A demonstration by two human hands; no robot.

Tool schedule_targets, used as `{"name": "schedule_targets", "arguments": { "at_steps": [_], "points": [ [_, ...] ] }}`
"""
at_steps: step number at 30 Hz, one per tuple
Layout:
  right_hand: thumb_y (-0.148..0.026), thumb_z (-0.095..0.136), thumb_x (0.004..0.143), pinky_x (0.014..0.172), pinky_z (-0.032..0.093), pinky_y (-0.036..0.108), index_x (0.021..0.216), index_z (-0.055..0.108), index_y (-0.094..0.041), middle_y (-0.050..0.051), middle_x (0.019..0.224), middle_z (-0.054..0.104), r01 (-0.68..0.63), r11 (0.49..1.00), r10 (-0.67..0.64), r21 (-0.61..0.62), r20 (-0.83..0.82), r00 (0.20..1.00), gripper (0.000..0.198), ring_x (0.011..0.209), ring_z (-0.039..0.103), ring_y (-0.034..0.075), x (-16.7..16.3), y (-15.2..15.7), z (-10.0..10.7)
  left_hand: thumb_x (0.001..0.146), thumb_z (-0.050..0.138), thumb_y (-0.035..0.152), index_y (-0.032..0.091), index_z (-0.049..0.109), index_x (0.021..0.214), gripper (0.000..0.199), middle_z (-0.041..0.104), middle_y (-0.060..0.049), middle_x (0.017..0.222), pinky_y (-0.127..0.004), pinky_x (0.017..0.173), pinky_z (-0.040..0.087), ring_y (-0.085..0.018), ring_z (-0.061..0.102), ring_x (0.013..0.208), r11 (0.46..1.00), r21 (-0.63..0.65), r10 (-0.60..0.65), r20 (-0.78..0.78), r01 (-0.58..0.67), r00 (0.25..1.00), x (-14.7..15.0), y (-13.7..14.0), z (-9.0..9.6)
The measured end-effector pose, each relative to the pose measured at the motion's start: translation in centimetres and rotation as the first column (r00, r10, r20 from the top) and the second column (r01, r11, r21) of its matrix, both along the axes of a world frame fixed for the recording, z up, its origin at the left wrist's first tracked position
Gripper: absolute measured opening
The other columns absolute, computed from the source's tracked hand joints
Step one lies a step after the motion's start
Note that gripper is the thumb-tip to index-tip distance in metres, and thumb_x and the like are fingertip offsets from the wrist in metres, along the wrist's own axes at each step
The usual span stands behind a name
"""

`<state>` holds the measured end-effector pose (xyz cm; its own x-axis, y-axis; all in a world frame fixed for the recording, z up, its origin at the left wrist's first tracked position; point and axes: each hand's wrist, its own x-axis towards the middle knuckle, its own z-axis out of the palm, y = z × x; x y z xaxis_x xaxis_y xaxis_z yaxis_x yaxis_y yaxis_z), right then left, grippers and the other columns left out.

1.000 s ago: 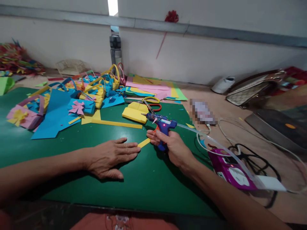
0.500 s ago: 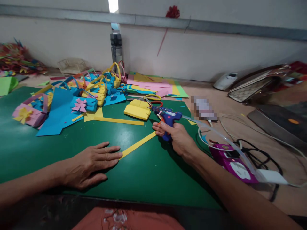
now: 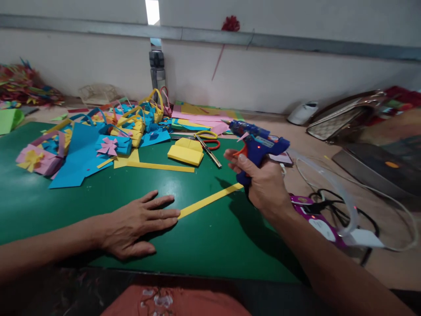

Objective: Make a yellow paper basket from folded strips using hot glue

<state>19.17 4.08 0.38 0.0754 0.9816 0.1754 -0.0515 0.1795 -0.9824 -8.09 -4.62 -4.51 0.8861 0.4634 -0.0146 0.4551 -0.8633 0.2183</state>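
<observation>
My left hand lies flat on the green mat, fingers spread. Its fingertips touch the near end of a yellow paper strip. Above the strip's far end, my right hand is wrapped round a blue hot glue gun, whose nozzle points up and to the left. A finger rests near the orange trigger. Beyond the strip lie a folded yellow paper piece, a box cutter and scissors. A second yellow strip is farther left.
Small paper baskets with flowers crowd the back left, beside a blue sheet. Coloured paper sheets lie by the wall. On the right are a purple power strip, tangled cables and a handbag.
My right hand has lifted the glue gun up and to the right, uncovering the box cutter. My left hand and the strip have shifted slightly right.
</observation>
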Motion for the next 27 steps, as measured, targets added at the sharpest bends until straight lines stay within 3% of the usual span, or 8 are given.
{"name": "schedule_targets", "arguments": {
  "at_steps": [3, 10, 22, 27],
  "points": [
    [-0.032, 0.069, 0.069, 0.072, 0.05, 0.031, 0.086, 0.064, -0.02, 0.004, 0.088, 0.069, 0.01, 1.0, -0.01, 0.004, 0.003, 1.0, 0.021, 0.083, 0.065, 0.017, 0.1, -0.2, 0.3, 0.086, 0.041, 0.049, 0.018, 0.019, 0.142, 0.067, 0.029, -0.009, 0.146, -0.057, 0.108, 0.008, -0.033, 0.007, 0.138, 0.999, 0.038, 0.026, 0.04, -0.028, 0.999, 2.1, 1.1, -0.2],
    [-0.034, 0.07, 0.067, 0.075, 0.05, 0.033, 0.088, 0.065, -0.019, 0.004, 0.09, 0.07, -0.083, 0.983, 0.081, -0.166, -0.019, 0.996, 0.026, 0.088, 0.064, 0.019, -0.5, -0.6, -1.1, 0.086, 0.036, 0.055, 0.013, 0.029, 0.138, 0.068, 0.034, -0.017, 0.143, -0.063, 0.103, 0.017, -0.038, 0.018, 0.135, 0.992, 0.123, -0.042, 0.098, 0.03, 0.994, 6.7, 4.3, -0.5],
    [-0.035, 0.07, 0.068, 0.076, 0.05, 0.036, 0.086, 0.066, -0.017, 0.006, 0.088, 0.07, -0.079, 0.991, 0.082, -0.107, 0.016, 0.997, 0.026, 0.083, 0.065, 0.02, -0.3, -0.6, -1.6, 0.084, 0.031, 0.062, 0.013, 0.034, 0.135, 0.07, 0.028, -0.022, 0.144, -0.064, 0.095, 0.026, -0.041, 0.02, 0.132, 0.981, 0.194, -0.029, 0.068, 0.016, 0.997, 10.3, 7.4, -0.7],
    [-0.035, 0.065, 0.071, 0.075, 0.049, 0.034, 0.084, 0.066, -0.015, 0.006, 0.085, 0.07, -0.066, 0.996, 0.079, -0.061, 0.243, 0.967, 0.024, 0.078, 0.064, 0.02, -0.4, -1.3, -1.1, 0.083, 0.031, 0.064, 0.011, 0.04, 0.129, 0.071, 0.031, -0.026, 0.139, -0.063, 0.095, 0.027, -0.042, 0.024, 0.129, 0.97, 0.24, 0.005, 0.114, -0.033, 0.993, 11.5, 7.9, -0.9]
  ]
}}
